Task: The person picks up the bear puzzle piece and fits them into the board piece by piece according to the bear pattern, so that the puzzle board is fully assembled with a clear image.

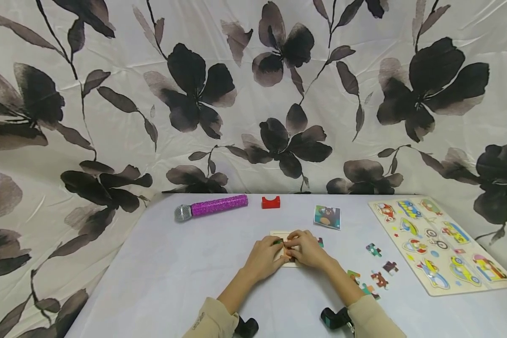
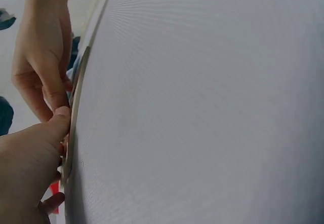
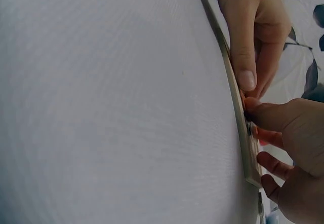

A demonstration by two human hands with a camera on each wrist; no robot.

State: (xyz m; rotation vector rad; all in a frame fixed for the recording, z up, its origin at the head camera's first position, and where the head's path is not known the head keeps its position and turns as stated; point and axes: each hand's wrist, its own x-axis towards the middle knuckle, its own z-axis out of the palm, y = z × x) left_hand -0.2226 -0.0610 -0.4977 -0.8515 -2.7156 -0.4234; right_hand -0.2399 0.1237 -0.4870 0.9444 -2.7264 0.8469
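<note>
Both hands meet over a small wooden puzzle tray [image 1: 278, 233] on the white table. My left hand [image 1: 262, 257] is at its left side, with the fingers curled round a brown-orange puzzle piece [image 1: 285, 252]. From the right, my right hand [image 1: 308, 251] pinches at the same spot with bent fingers. The fingertips hide most of the piece and the tray's inside. In the right wrist view the thumbs of the left hand [image 3: 253, 36] and right hand [image 3: 298, 133] almost touch above the tray's edge [image 3: 234, 87].
Several loose jigsaw pieces [image 1: 379, 280] lie to the right. Behind are a picture card [image 1: 327, 217], a red block [image 1: 271, 203] and a purple glitter microphone [image 1: 219, 205]. A vehicle puzzle board [image 1: 443, 246] covers the right side. A floral curtain [image 1: 245, 103] hangs behind the table.
</note>
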